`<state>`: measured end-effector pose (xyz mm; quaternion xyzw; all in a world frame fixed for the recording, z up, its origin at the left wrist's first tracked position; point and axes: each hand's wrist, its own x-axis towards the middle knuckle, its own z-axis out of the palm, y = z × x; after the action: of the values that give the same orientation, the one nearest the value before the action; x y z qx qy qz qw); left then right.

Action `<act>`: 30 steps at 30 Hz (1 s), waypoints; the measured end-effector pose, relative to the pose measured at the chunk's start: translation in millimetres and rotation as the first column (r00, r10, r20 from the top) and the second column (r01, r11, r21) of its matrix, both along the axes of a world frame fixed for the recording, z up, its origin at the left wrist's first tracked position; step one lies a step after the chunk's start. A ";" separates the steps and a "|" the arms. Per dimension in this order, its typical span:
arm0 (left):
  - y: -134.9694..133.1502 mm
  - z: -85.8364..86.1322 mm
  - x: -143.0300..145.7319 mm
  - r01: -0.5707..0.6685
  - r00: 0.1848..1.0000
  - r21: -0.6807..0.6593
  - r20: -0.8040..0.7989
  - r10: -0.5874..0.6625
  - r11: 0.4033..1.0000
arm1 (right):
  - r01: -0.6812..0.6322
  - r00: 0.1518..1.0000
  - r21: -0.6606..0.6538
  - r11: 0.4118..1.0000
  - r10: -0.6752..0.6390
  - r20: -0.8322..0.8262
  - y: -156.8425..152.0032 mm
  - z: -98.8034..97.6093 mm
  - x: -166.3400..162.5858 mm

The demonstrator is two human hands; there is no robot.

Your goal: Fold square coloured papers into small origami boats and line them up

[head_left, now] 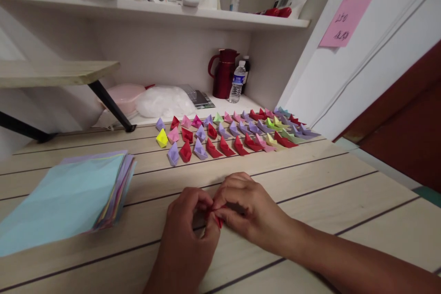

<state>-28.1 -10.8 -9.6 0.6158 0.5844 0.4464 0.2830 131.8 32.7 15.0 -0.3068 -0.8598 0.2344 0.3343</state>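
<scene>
Now both hands pinch a small red paper fold (215, 215) low over the wooden table (310, 179).
Left hand (188, 229) and right hand (246, 211) close their fingertips on it; bare planks separate them from the paper stack (65, 197) and the rows of paper boats (237, 133).

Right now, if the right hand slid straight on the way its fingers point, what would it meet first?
The right hand points leftward, and its fingers already pinch the small red paper together with the left hand. So it would meet the red paper and the left hand's fingers at once. Beyond them lies the paper stack, though depth is unclear.
</scene>
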 end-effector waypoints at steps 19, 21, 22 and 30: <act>8.5 10.9 -18.1 -0.054 0.970 -0.015 -0.239 0.049 0.998 | 0.021 1.000 -0.138 0.990 -0.022 -0.006 9.4 -2.1 4.1; 9.2 9.1 -20.6 -0.017 0.962 -0.014 -0.273 0.013 1.000 | 0.040 0.999 -0.158 0.987 -0.042 -0.007 9.5 -1.0 4.0; 9.2 8.4 -21.0 -0.003 0.963 0.009 -0.268 0.005 1.000 | 0.047 0.999 -0.157 0.987 -0.048 -0.004 9.5 -0.8 3.8; 5.1 7.4 -9.9 0.117 0.952 0.133 -0.297 -0.073 0.984 | 0.047 0.999 -0.101 0.994 -0.045 0.022 9.6 -6.6 1.7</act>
<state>-38.0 -5.7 -2.2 0.7216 0.5542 0.3790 0.1686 133.4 42.3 8.4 -0.3454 -0.8426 0.2670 0.3152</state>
